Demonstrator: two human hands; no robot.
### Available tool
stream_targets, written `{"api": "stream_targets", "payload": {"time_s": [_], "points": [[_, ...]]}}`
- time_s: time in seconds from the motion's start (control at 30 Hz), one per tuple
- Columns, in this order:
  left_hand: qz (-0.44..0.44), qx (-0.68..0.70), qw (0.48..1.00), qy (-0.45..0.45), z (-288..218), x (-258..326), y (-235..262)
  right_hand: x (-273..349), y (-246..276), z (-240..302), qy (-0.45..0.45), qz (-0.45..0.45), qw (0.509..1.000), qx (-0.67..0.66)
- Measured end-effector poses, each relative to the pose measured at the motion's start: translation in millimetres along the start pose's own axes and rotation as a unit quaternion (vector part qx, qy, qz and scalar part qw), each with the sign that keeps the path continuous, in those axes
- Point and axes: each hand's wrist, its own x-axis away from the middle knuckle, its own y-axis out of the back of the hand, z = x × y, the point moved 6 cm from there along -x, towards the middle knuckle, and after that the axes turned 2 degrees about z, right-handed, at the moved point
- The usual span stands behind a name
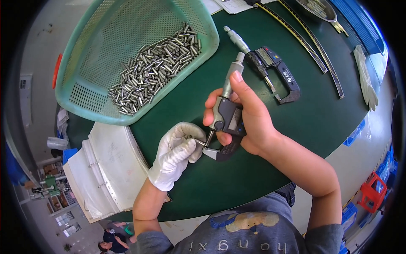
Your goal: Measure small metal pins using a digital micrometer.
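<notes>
My right hand [253, 114], bare, is wrapped round a digital micrometer [226, 111], its thumb up beside the silver thimble. A white glove covers my left hand [174, 152]. Its thumb and fingers pinch a small metal pin [198, 142], which reaches between the micrometer's measuring faces; whether both faces touch it I cannot tell. A second digital micrometer [264, 59], with a black frame, lies on the table to the right. At the upper left, a green plastic basket [95, 108] holds a heap of metal pins [156, 70].
An open ring binder [114, 165] lies left of my gloved hand on the green table [304, 131]. Two curved black-and-yellow strips [306, 46], a metal bowl [317, 9], a blue basket [359, 25] and a white glove [364, 76] are at the right. A red stool [372, 192] stands on the floor.
</notes>
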Motion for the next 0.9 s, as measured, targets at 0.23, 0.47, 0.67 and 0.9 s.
{"api": "stream_targets", "payload": {"time_s": [0.23,0.47,0.67,0.9], "points": [[-0.019,-0.007,0.999,0.028,2.9,1.3,3.5,-3.1,-2.0,-3.6,-0.004,0.011,1.000,0.013],[-0.007,0.062,0.998,0.008,0.7,-3.8,6.4,2.1,-1.7,-3.4,-0.022,0.000,0.999,-0.032],[-0.089,0.070,0.990,-0.082,-37.1,-7.2,48.0,0.4,-0.2,-4.8,-0.026,-0.005,0.999,-0.018],[-0.302,-0.694,0.604,-0.250,-88.6,-12.2,51.5,2.9,-6.6,-4.6,-0.025,0.004,1.000,0.013]]}}
